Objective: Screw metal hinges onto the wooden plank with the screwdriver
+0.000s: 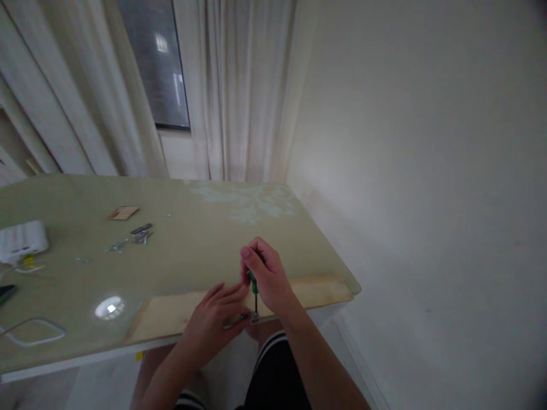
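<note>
A wooden board [171, 314] lies along the front edge of the table. My right hand [267, 276] is closed round the green handle of a screwdriver [255, 300], held upright with its shaft pointing down. The tip meets a small metal fitting [235, 322] at the board's front edge. My left hand [216, 316] has its fingers stretched over the board and its thumb side at the fitting, holding it against the edge. Part of the fitting is hidden under that hand, so its exact kind does not show.
Screws and metal pieces [141, 234] lie in a small pile on the green table [192, 245]. Behind them is a small wooden piece [123, 213]. A white box [23, 242] with a cable [34, 341] stands at the left. A wall [419, 171] rises on the right.
</note>
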Demonstrator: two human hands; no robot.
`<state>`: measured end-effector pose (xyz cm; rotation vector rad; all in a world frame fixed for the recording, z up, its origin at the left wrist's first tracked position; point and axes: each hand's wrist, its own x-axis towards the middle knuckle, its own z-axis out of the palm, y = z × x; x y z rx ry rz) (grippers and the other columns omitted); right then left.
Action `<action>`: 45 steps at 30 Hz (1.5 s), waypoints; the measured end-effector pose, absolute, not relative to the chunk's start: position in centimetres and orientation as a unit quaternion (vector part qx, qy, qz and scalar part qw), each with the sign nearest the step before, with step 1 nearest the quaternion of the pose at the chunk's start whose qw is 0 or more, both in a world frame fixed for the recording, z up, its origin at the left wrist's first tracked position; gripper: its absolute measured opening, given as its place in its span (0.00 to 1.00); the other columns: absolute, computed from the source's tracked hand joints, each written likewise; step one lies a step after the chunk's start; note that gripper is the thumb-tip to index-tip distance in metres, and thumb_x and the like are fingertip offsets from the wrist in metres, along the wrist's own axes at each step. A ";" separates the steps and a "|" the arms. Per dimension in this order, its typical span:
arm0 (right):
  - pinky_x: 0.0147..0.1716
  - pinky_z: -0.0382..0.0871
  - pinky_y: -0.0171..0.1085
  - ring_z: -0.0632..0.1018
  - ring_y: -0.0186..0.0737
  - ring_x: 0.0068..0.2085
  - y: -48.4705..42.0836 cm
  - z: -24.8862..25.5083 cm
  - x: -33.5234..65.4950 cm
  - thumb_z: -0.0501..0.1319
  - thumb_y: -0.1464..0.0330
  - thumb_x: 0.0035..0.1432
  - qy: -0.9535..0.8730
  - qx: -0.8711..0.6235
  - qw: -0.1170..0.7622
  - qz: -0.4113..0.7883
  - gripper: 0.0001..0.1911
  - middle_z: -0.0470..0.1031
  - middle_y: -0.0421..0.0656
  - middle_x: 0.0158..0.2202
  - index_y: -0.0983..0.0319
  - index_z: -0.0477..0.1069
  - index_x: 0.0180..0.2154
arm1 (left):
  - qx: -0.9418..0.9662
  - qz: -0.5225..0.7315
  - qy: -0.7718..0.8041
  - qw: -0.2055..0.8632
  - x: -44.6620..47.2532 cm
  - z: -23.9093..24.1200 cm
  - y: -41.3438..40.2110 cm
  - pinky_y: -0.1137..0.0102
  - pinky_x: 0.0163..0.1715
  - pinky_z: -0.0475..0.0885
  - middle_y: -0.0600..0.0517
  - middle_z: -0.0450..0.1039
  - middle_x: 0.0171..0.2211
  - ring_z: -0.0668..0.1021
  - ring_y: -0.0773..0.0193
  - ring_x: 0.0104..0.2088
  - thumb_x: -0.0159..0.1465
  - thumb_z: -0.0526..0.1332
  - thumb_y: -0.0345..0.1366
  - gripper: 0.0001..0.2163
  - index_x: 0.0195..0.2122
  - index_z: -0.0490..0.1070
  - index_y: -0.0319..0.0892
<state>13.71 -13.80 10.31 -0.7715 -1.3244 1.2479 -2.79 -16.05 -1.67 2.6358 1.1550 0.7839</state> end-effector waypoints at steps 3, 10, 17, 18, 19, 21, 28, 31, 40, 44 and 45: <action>0.17 0.50 0.29 0.57 0.25 0.18 -14.2 9.8 14.1 0.65 0.49 0.63 -0.510 -0.296 0.576 0.566 0.26 0.61 0.30 0.18 0.59 0.61 0.26 | 0.880 0.260 0.387 0.087 -2.8 -1.4 -16.1 0.51 0.65 0.68 0.55 0.81 0.56 0.80 0.53 0.59 0.66 0.70 0.40 0.07 0.45 0.82 0.57; 0.15 0.48 0.30 0.58 0.26 0.17 -13.1 9.4 15.3 0.69 0.47 0.59 -0.541 -0.196 0.472 0.668 0.27 0.62 0.31 0.18 0.59 0.62 0.25 | 0.884 0.258 0.381 0.083 -3.0 -1.2 -16.1 0.52 0.65 0.69 0.53 0.82 0.55 0.81 0.54 0.57 0.67 0.69 0.40 0.07 0.45 0.83 0.56; 0.21 0.54 0.31 0.59 0.29 0.22 -15.4 7.6 13.3 0.63 0.50 0.66 -0.457 -0.372 0.697 0.409 0.23 0.59 0.31 0.20 0.59 0.62 0.28 | 0.897 0.246 0.361 0.070 -3.5 -2.0 -15.4 0.52 0.64 0.70 0.53 0.80 0.57 0.80 0.52 0.59 0.65 0.69 0.43 0.08 0.46 0.83 0.57; 0.21 0.53 0.32 0.58 0.29 0.21 -15.4 7.5 13.5 0.63 0.50 0.66 -0.488 -0.333 0.668 0.453 0.24 0.59 0.32 0.20 0.59 0.62 0.27 | 0.897 0.248 0.360 0.069 -3.5 -1.8 -15.4 0.52 0.64 0.71 0.53 0.82 0.55 0.81 0.52 0.57 0.65 0.70 0.43 0.08 0.45 0.83 0.57; 0.21 0.52 0.32 0.58 0.29 0.21 -15.3 7.7 13.8 0.63 0.50 0.65 -0.530 -0.284 0.613 0.513 0.24 0.61 0.32 0.20 0.59 0.63 0.27 | 0.895 0.251 0.363 0.069 -3.5 -1.7 -15.5 0.53 0.63 0.72 0.53 0.83 0.52 0.83 0.53 0.54 0.65 0.70 0.42 0.08 0.45 0.83 0.57; 0.20 0.51 0.32 0.59 0.28 0.20 -14.6 8.2 14.5 0.65 0.49 0.62 -0.592 -0.193 0.483 0.616 0.24 0.64 0.34 0.20 0.60 0.65 0.25 | 0.887 0.255 0.379 0.068 -3.4 -1.5 -15.6 0.54 0.61 0.74 0.54 0.86 0.45 0.85 0.54 0.48 0.64 0.70 0.41 0.07 0.44 0.84 0.56; 0.24 0.59 0.31 0.64 0.31 0.25 -13.6 8.5 13.1 0.64 0.51 0.64 -0.513 -0.377 0.619 0.459 0.19 0.63 0.33 0.24 0.59 0.66 0.32 | 0.898 0.239 0.366 0.050 -3.6 -2.5 -15.0 0.51 0.63 0.72 0.52 0.82 0.55 0.81 0.51 0.58 0.64 0.70 0.43 0.08 0.45 0.84 0.57; 0.25 0.58 0.31 0.62 0.31 0.26 -14.5 7.1 12.6 0.64 0.51 0.65 -0.458 -0.416 0.691 0.373 0.19 0.61 0.33 0.25 0.58 0.66 0.33 | 0.897 0.240 0.367 0.052 -3.7 -2.8 -14.9 0.51 0.62 0.73 0.52 0.81 0.55 0.81 0.51 0.58 0.64 0.70 0.43 0.09 0.45 0.83 0.57; 0.19 0.50 0.33 0.59 0.30 0.20 -13.6 8.5 14.7 0.67 0.45 0.57 -0.567 -0.257 0.504 0.598 0.26 0.62 0.34 0.20 0.59 0.66 0.25 | 0.896 0.221 0.380 0.057 -3.3 -1.5 -15.4 0.48 0.60 0.76 0.55 0.83 0.52 0.82 0.50 0.55 0.65 0.69 0.43 0.07 0.44 0.83 0.59; 0.26 0.58 0.35 0.62 0.35 0.27 -14.6 7.5 12.9 0.68 0.50 0.59 -0.489 -0.381 0.643 0.450 0.20 0.60 0.35 0.25 0.57 0.67 0.32 | 0.900 0.198 0.384 0.056 -3.3 -1.8 -15.3 0.41 0.61 0.74 0.58 0.77 0.60 0.80 0.46 0.59 0.66 0.68 0.45 0.09 0.46 0.82 0.62; 0.29 0.59 0.35 0.62 0.36 0.30 -15.0 7.0 12.4 0.68 0.51 0.60 -0.451 -0.406 0.687 0.400 0.19 0.59 0.35 0.27 0.57 0.66 0.34 | 0.902 0.191 0.383 0.058 -3.3 -1.9 -15.3 0.40 0.61 0.74 0.58 0.75 0.62 0.80 0.45 0.59 0.66 0.68 0.45 0.09 0.47 0.82 0.63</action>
